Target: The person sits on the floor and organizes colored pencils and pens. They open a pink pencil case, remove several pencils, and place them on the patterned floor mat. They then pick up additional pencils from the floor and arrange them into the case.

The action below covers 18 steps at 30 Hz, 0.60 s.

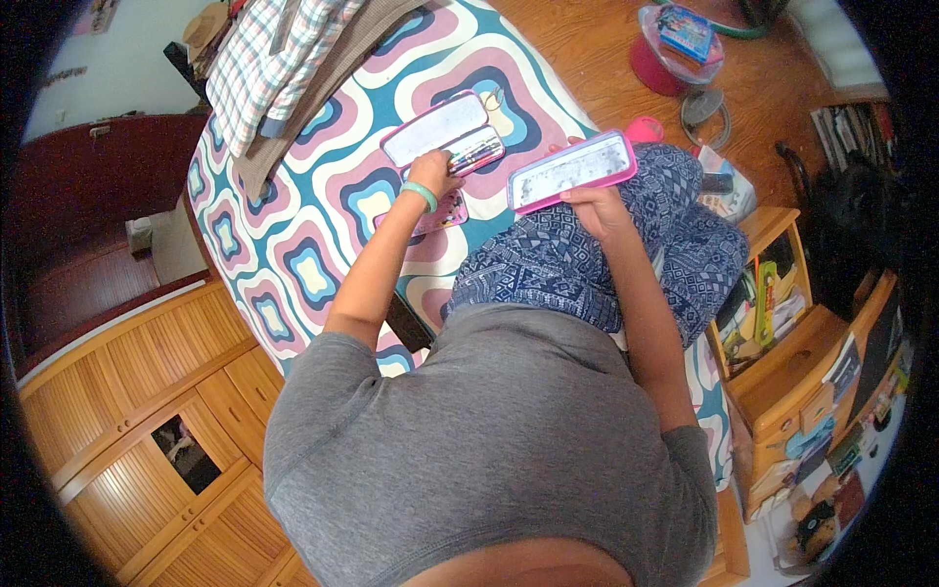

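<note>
My left hand (431, 174), with a green bangle at its wrist, reaches over an open pencil case (437, 130) with a whitish lid interior. Its fingers touch the near end of several pens or pencils (475, 151) in the case; whether they grip any is hidden. Below that hand lies a pink patterned case or lid (447, 213), partly covered by the wrist. My right hand (600, 209) holds a pink-rimmed tray or case half (572, 172) above my lap, thumb at the near edge and fingertips at the far edge. Dark smudges mark its pale inside.
A patterned bedspread (315, 275) lies under the cases. Checked cloth (253, 81) and a brown cover (293, 132) are at the upper left. On the wooden floor are a pink tub (656, 70) with a blue box (686, 34) on top. A wooden shelf (777, 220) stands right.
</note>
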Motion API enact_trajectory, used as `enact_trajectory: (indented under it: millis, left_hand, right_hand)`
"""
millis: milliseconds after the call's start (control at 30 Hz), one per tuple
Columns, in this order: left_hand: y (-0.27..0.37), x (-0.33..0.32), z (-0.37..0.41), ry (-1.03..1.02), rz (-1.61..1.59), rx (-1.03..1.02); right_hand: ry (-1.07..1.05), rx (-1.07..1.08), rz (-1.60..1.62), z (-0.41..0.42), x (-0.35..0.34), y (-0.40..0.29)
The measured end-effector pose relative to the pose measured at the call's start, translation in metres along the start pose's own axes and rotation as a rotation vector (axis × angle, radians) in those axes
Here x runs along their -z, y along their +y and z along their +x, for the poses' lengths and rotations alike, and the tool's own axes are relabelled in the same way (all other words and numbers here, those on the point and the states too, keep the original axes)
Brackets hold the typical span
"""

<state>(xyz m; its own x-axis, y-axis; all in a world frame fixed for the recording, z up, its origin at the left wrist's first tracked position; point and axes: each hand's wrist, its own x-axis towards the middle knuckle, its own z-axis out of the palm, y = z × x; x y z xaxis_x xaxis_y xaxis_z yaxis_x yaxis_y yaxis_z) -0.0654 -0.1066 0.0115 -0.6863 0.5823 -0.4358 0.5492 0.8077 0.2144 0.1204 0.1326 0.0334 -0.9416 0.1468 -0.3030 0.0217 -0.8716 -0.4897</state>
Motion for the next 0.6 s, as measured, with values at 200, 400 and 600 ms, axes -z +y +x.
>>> enact_trajectory:
  millis: [200, 400, 600]
  left_hand:
    - [0.004, -0.004, -0.006, 0.091, -0.001, 0.026]
    - [-0.005, -0.017, -0.006, 0.161, -0.079, 0.014]
    - [0.0, -0.011, -0.006, 0.105, -0.149, 0.071]
  right_hand:
    - [-0.002, 0.004, -0.004, 0.0, -0.001, 0.0]
    - [0.001, 0.007, 0.017, 0.0, -0.001, 0.001]
    - [0.003, 0.002, 0.016, -0.001, -0.002, 0.0]
